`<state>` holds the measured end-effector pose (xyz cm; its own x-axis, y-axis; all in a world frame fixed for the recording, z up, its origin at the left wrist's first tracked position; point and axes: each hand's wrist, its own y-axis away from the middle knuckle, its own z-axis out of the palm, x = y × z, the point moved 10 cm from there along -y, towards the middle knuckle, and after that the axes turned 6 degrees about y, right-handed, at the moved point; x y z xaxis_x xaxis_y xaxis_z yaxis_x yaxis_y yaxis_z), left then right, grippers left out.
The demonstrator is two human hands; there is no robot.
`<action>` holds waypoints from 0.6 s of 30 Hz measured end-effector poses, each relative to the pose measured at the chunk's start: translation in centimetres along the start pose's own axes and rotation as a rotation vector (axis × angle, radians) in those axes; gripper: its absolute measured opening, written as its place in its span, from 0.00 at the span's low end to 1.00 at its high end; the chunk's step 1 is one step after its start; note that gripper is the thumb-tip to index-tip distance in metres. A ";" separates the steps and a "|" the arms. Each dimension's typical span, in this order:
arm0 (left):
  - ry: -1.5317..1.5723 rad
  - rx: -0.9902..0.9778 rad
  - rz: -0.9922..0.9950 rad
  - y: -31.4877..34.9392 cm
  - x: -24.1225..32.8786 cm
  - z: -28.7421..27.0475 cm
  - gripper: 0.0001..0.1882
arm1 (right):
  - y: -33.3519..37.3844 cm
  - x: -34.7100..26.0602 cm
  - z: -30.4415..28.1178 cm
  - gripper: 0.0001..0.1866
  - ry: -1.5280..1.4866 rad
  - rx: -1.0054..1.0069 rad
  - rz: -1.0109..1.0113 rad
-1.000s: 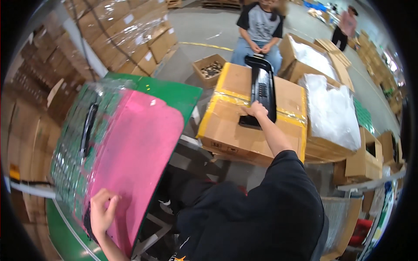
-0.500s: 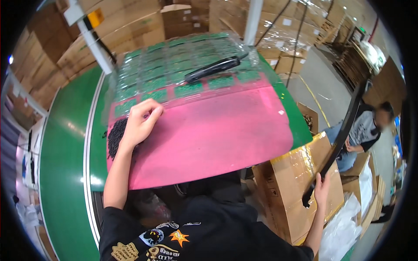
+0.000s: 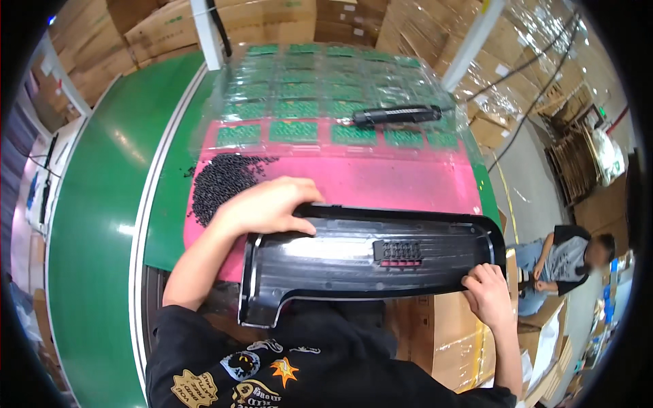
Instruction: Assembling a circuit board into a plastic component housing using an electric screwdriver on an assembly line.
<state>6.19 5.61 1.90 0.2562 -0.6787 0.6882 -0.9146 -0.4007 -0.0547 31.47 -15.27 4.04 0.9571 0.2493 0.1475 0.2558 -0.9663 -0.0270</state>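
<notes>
A long black plastic housing (image 3: 340,258), its hollow side facing up, spans the front of the pink mat, with a small grid of slots right of its middle. My right hand (image 3: 488,292) grips its near right rim, fingers curled over the edge. At the far left rim is my left hand (image 3: 269,207), thumb inside and fingers beyond the edge. Beside the left wrist lies a pile of small black screws (image 3: 228,180); whether any are in that hand is hidden. A black electric screwdriver (image 3: 398,115) rests on the clear trays beyond.
Green circuit boards fill the clear plastic trays (image 3: 296,109) at the back of the pink mat (image 3: 401,177). A green conveyor (image 3: 102,197) runs along the left. Cardboard boxes (image 3: 449,333) stand at the near right, and a seated person (image 3: 568,258) is farther right.
My right hand has brought the black housing from the right side onto the front of the mat, hollow side up. My left hand has moved from beside the screws to its rim.
</notes>
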 end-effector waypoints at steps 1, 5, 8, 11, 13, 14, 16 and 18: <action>-0.090 0.050 -0.046 0.1 -0.3 -0.3 0.22 | -2.3 -0.1 -1.3 0.09 0.008 0.006 -0.014; -0.181 0.152 -0.082 1.2 -0.8 -1.3 0.15 | -14.3 -2.1 -5.4 0.12 -0.233 0.068 -0.207; -0.267 0.238 0.007 1.3 -0.4 -1.7 0.13 | -26.9 -1.1 -6.9 0.11 -0.185 0.344 -0.306; -0.218 0.268 0.055 0.9 -0.3 -1.9 0.12 | -40.0 3.6 -4.2 0.21 0.063 0.327 -0.107; -0.224 0.278 0.035 1.0 -1.2 -1.8 0.13 | -48.2 6.1 -1.2 0.29 0.201 0.231 0.026; -0.216 0.248 -0.007 1.0 -1.7 -1.6 0.13 | -51.7 7.1 0.3 0.32 0.250 0.148 0.101; -0.199 0.248 -0.018 0.9 -1.6 -1.7 0.13 | -56.5 8.5 2.2 0.33 0.216 0.127 0.159; -0.205 0.248 -0.051 0.9 -1.8 -1.9 0.12 | -59.8 9.4 3.9 0.35 0.179 0.111 0.213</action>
<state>4.31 7.69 2.01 0.3800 -0.7536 0.5363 -0.8013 -0.5578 -0.2161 25.71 45.15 3.22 0.9543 0.0172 0.2985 0.0746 -0.9804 -0.1823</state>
